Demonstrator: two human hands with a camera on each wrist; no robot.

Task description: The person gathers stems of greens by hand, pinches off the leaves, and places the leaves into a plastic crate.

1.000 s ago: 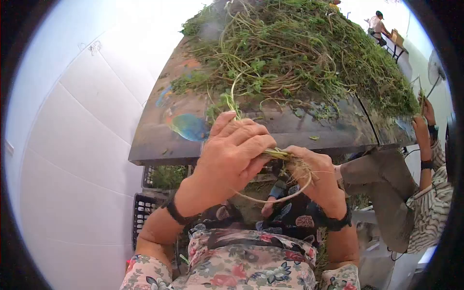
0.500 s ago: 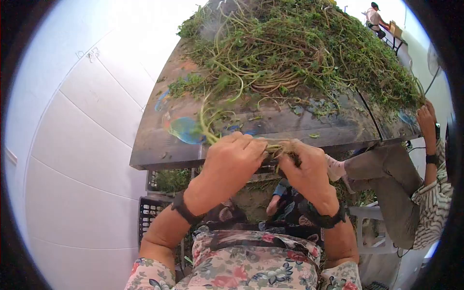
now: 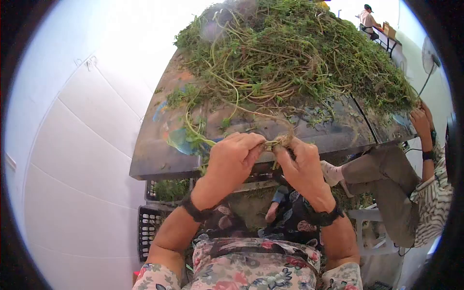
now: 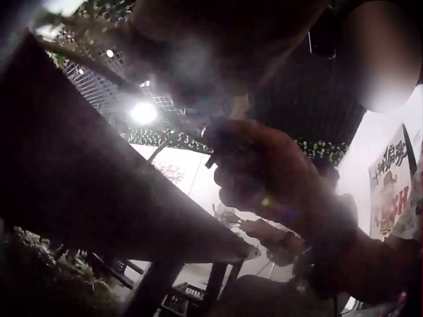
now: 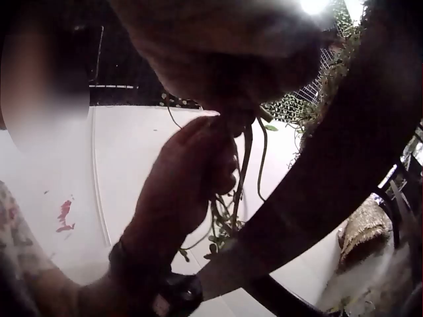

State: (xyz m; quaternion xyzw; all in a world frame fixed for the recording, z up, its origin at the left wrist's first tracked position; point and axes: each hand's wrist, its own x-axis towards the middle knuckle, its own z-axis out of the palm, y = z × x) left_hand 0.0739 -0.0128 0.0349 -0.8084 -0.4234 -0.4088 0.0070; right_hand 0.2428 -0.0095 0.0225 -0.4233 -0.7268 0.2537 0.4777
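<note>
Over the table's near edge, my left hand [image 3: 232,157] grips a small bunch of green stems [image 3: 271,144]. Its leafy ends [image 3: 195,135] trail out left above the tabletop; in the right wrist view, green stems [image 5: 245,168] hang beside the left hand [image 5: 182,175]. My right hand [image 3: 305,166] pinches the bunch's root end with thumb and fingers, close to the left fingertips. From the right fingers a thin brownish strand [image 3: 261,113] rises and runs back toward the pile. The left wrist view shows the right hand [image 4: 271,175] dark, with curled fingers.
A large heap of leafy stems [image 3: 285,58] covers the back of the dark table [image 3: 154,157]. Black crates [image 3: 150,232] stand below left. Another person's hands [image 3: 423,121] work at the right edge, near a white stool [image 3: 367,217]. A person [image 3: 368,21] is far back.
The leafy ends have swung left and down. The strand that looped below my right hand now extends up over the table. Both hands have drawn closer together around the bunch.
</note>
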